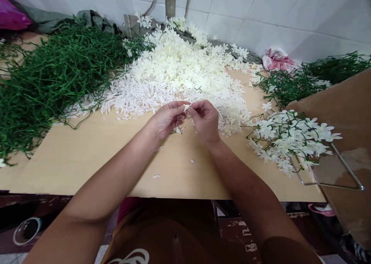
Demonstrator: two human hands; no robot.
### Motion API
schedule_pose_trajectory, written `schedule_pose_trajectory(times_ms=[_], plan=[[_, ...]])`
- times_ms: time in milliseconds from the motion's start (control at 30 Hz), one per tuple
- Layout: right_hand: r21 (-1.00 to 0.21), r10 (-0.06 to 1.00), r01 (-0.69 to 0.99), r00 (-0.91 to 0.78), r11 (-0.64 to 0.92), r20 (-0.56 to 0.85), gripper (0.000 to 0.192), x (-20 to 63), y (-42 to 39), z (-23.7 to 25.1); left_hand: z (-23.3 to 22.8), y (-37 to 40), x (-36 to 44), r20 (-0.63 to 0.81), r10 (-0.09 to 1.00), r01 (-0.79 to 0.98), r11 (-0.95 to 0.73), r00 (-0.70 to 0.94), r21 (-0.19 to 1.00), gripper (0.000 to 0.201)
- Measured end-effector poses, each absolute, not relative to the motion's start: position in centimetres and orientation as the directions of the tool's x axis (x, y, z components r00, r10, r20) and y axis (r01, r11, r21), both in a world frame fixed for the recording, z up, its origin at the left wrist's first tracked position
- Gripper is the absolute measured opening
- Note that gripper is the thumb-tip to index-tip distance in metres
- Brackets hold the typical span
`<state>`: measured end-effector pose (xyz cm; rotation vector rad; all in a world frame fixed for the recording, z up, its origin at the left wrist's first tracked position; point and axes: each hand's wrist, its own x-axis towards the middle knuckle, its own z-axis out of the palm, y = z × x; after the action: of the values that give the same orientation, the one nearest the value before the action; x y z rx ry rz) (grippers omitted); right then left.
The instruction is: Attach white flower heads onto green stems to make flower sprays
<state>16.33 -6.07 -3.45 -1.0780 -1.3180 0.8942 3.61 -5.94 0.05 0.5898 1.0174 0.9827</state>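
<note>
A pale wooden worktop (pixel 87 155) stood against a wall of white glazed tiles (pixel 275 12). At its far edge a broad heap of loose cream-white plastic flower heads (pixel 179 67) spread toward the middle, fringed by thin white stamen pieces (pixel 130 96). A tangled mass of green plastic stems (pixel 49 74) covered the far left corner and left edge. Near the right edge lay a bunch of green stems already bearing white blossoms (pixel 290 136), partly over a clear sheet with a metal wire rim (pixel 333 171) and beside a leaning brown cardboard panel (pixel 344 113). A crumpled pink bag (pixel 275 61) sat by the wall. Small white scraps (pixel 174 167) dotted the bare front area.

Over the middle of the worktop, the left hand (pixel 168 119) and right hand (pixel 204 119) met, both with a closed fingertip grip on one small white flower piece (pixel 187 107), held just in front of the heap.
</note>
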Motion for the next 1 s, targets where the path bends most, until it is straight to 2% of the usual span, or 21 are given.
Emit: schedule_pose_trajectory(times_ms=[167,233,300,333,400,467,567,667,733,833,933,1000], plan=[[-0.915,0.934,0.204,0.007,0.348,0.356,0.014,16.9,-6.3,-3.2,-0.1,-5.8,3.7,-0.325,0.932,-0.27,0.359,0.161,0.894,0.005],[-0.883,0.919,0.264,-0.044,0.389,0.392,0.011,17.2,-6.3,-3.1,-0.2,-5.6,3.3,-0.278,0.949,-0.137,0.298,0.145,0.945,0.003],[-0.859,0.906,0.295,-0.068,0.417,0.417,0.005,17.4,-6.2,-3.1,-0.4,-5.1,2.4,-0.203,0.974,0.081,0.195,0.099,0.977,0.001],[-0.858,0.907,0.301,-0.067,0.415,0.416,0.005,17.5,-6.1,-3.1,-0.5,-4.9,1.8,-0.155,0.985,0.218,0.135,0.076,0.967,0.002],[-0.876,0.922,0.294,-0.049,0.382,0.385,0.006,17.6,-5.9,-3.1,-0.8,-4.5,0.4,-0.075,0.995,0.489,0.034,0.064,0.871,0.007],[-0.901,0.939,0.271,-0.037,0.339,0.342,0.011,17.7,-5.6,-3.2,-1.0,-4.3,-0.8,-0.105,0.988,0.658,0.006,0.111,0.753,0.013],[-0.915,0.951,0.262,-0.061,0.307,0.302,0.017,17.8,-5.4,-3.2,-1.0,-4.6,-1.7,-0.208,0.95,0.781,-0.056,0.234,0.622,0.014],[-0.92,0.956,0.262,-0.11,0.293,0.273,0.019,17.7,-5.4,-3.2,-0.9,-4.8,-1.5,-0.199,0.926,0.834,-0.175,0.319,0.524,0.009],[-0.933,0.958,0.233,-0.147,0.275,0.245,0.02,17.6,-5.5,-3.4,-0.9,-4.8,-1.4,-0.157,0.937,0.842,-0.196,0.312,0.502,0.009],[-0.952,0.952,0.15,-0.195,0.266,0.235,0.025,17.3,-5.5,-3.8,-1.1,-4.5,-1.4,-0.142,0.951,0.762,-0.125,0.274,0.635,0.009],[-0.976,0.957,0.065,-0.222,0.206,0.187,0.03,17.2,-5.3,-4.2,-1.0,-4.3,-1.3,-0.141,0.952,0.565,-0.039,0.271,0.824,0.007],[-0.992,0.963,0.018,-0.243,0.126,0.118,0.032,17.2,-5.2,-4.3,-0.8,-4.4,-1.1,-0.149,0.947,0.429,0.013,0.285,0.903,0.006]])
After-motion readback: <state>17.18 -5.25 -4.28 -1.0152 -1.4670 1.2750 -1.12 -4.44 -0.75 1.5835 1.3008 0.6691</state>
